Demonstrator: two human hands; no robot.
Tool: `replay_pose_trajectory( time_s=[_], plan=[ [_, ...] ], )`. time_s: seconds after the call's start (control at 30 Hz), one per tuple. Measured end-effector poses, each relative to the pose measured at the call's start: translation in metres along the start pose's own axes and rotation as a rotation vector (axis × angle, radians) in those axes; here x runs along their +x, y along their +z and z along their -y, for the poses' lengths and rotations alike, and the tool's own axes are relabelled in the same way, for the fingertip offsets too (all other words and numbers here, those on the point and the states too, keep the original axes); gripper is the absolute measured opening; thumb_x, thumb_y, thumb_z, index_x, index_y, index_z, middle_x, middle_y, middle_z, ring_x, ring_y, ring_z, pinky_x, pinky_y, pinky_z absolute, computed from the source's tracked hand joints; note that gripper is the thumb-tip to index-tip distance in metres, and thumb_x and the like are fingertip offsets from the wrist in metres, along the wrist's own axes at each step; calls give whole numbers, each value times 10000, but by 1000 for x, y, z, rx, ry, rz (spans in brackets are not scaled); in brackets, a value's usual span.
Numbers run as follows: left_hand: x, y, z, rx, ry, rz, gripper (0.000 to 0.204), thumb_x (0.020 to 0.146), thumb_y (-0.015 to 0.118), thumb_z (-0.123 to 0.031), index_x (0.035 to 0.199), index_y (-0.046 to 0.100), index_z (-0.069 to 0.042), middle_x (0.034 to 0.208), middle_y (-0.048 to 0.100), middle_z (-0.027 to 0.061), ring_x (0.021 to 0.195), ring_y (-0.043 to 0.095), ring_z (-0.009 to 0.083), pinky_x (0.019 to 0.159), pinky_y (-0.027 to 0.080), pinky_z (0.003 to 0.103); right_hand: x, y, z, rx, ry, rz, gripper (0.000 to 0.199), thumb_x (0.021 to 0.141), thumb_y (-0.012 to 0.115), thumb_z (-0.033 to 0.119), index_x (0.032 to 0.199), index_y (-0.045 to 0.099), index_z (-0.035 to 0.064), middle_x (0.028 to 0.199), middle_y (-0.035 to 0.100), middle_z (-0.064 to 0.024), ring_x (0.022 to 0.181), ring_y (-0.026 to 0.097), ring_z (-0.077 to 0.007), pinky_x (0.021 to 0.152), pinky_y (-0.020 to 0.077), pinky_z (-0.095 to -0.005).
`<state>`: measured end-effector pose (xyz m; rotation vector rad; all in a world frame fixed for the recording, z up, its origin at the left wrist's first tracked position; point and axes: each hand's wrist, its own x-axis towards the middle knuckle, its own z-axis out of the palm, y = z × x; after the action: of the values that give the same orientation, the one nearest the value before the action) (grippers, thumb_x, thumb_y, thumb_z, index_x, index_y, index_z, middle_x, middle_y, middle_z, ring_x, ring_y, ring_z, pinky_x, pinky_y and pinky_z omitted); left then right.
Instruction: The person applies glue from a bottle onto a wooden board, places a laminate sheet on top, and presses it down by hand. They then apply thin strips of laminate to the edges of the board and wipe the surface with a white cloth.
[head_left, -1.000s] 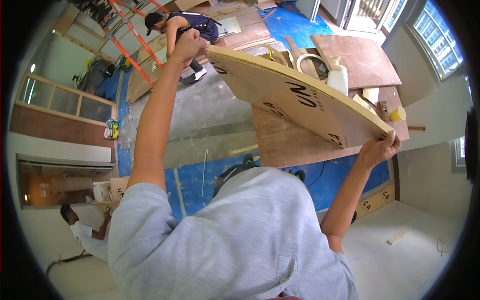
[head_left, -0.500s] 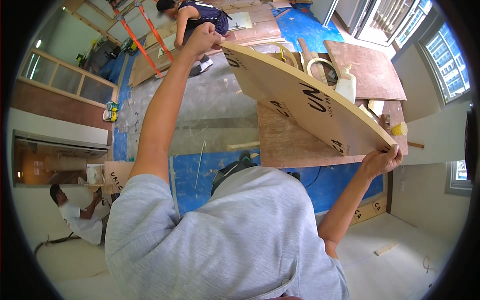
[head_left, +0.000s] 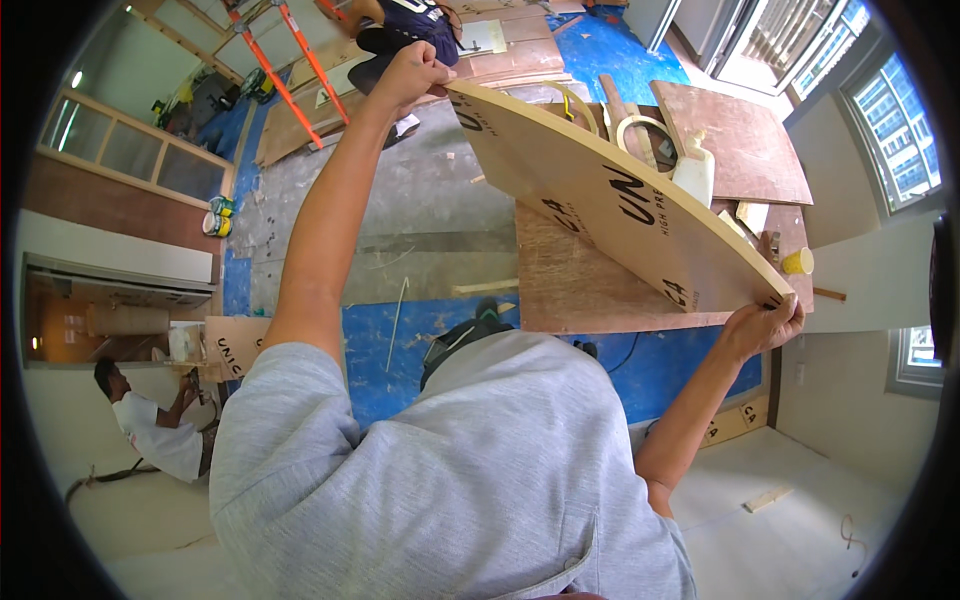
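A long tan plywood panel [head_left: 590, 190] with black printing on its face stands on edge, tilted, between my outstretched arms. At its far left corner my left hand [head_left: 412, 78] is closed, gripping the end. My right hand [head_left: 762, 326] pinches the opposite end, low at the right. The panel's lower edge lies over a reddish-brown plywood worktop [head_left: 560, 295], and I cannot tell whether it rests there. Behind the panel's upper edge are a white plastic bottle [head_left: 695, 172] and a roll of pale edging strip [head_left: 640, 125], both partly hidden.
A yellow cup [head_left: 797, 261] stands near the worktop's right edge. Another board [head_left: 740, 135] lies beyond it. An orange ladder [head_left: 285, 70] rises at the far left, beside a crouching person [head_left: 420, 30]. A second person [head_left: 160, 425] works at lower left. Blue sheeting [head_left: 390, 340] covers floor near my feet.
My hands and the panel stay almost in place. The person near the ladder has shifted, the head now mostly out of view. The person at lower left has moved slightly.
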<state>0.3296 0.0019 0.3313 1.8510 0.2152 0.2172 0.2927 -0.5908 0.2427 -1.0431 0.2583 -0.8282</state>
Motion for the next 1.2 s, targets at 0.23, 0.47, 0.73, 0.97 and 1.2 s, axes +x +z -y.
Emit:
replay_pose_trajectory(
  time_s=[0.23,0.47,0.73,0.97,1.2],
  plan=[
    [3,-3,12,-37,23,-6,417,873,738,30,842,354,-129,846,667,117,751,676,183,629,551,313,1,2,0,-32,-4,-38,368,1006,617,213,1263,447,12,1122,544,-130,1045,582,-228,948,527,-370],
    [1,-5,17,-38,41,-18,413,868,749,34,852,368,-125,851,647,101,758,673,178,639,554,309,0,3,1,-42,-2,-85,349,999,612,191,1245,463,-7,1104,563,-140,1006,602,-234,917,552,-378],
    [2,-7,25,5,69,-32,370,876,727,25,863,386,-116,911,683,127,800,701,201,663,599,325,1,1,-1,-36,10,-98,344,1018,590,186,1260,460,-21,1102,571,-126,991,600,-210,901,539,-367],
    [0,-10,32,-7,131,-30,360,889,735,14,852,401,-115,912,653,99,842,692,193,727,613,337,-3,4,0,26,-11,-100,276,1026,582,169,1230,485,12,1078,563,-99,993,582,-190,918,523,-351],
    [-19,13,13,378,267,-185,261,869,760,-50,1019,548,-54,913,674,76,825,665,154,733,563,316,-2,3,0,44,-8,-55,142,1077,525,151,1164,498,43,1056,571,-70,967,573,-156,907,502,-324]
  ],
)
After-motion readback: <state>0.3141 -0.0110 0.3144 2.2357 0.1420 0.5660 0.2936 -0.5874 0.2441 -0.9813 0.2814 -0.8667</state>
